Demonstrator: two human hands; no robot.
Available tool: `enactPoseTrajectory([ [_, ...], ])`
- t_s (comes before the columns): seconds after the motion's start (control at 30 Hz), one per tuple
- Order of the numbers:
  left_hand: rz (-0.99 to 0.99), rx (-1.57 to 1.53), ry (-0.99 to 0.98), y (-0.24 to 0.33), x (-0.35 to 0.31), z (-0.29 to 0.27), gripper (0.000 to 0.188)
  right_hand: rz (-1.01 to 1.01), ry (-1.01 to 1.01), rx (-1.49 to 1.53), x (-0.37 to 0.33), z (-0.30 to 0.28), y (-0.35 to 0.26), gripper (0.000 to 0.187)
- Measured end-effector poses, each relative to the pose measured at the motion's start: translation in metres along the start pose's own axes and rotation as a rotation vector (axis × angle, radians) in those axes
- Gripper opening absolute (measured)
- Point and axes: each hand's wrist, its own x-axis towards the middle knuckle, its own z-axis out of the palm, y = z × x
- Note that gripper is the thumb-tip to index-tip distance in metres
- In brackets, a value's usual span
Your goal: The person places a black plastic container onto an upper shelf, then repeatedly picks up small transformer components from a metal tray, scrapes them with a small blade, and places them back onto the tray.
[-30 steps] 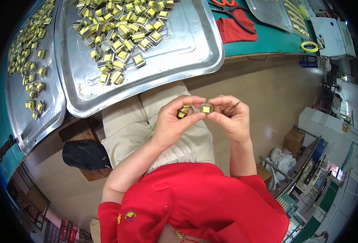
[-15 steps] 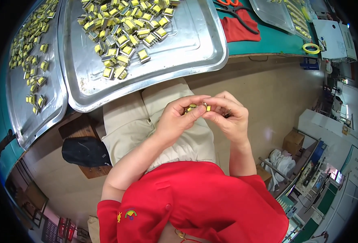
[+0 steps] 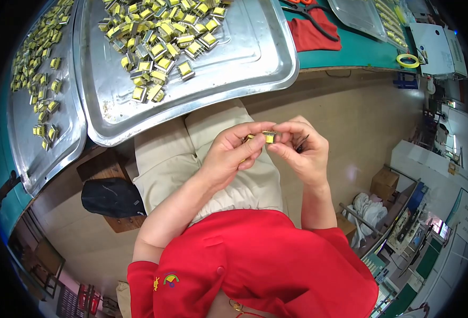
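Note:
Above my lap, a small yellow-wrapped transformer with a grey core sits between the fingertips of both hands. My left hand is closed, pinching its left side with thumb and forefinger; more yellow shows among the curled fingers behind. My right hand is closed too, its thumb and forefinger tips at the transformer's right side. A thin dark pointed piece shows inside the right hand's fingers; its kind I cannot make out. Many similar transformers lie heaped on the large metal tray in front.
A second metal tray with more transformers stands at the left. On the green table, black-handled pliers or cutters lie on a red cloth. A yellow tape roll and a white machine are at far right. A wooden stool holds a black cushion.
The transformer has turned and shows more of its yellow face between the fingertips. My right hand has shifted slightly right, and the left fingers have opened out a little beneath.

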Motion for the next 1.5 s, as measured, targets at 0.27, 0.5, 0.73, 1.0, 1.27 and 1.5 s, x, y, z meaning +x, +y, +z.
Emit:
enactPoseTrajectory([
  [0.27,0.044,0.161,0.070,0.001,-0.001,0.004,0.029,-0.014,0.054,0.005,0.002,0.003,-0.003,0.025],
  [0.5,0.025,0.168,0.095,0.002,-0.002,0.002,0.026,0.157,0.054,-0.062,0.003,0.004,-0.024,0.024],
  [0.73,0.107,0.281,0.149,0.002,-0.002,0.009,0.025,-0.293,-0.018,-0.966,0.004,-0.006,-0.030,0.025],
  [1.0,0.194,0.377,0.132,-0.002,0.000,0.009,0.026,-0.307,-0.020,-1.110,0.004,-0.003,-0.033,0.023],
  [1.27,0.238,0.426,0.150,-0.008,0.001,0.006,0.026,-0.240,-0.085,-1.205,0.001,-0.004,-0.037,0.022],
  [1.5,0.257,0.458,0.157,-0.008,0.000,0.005,0.026,-0.282,-0.027,-1.177,0.002,-0.001,-0.037,0.023],
])
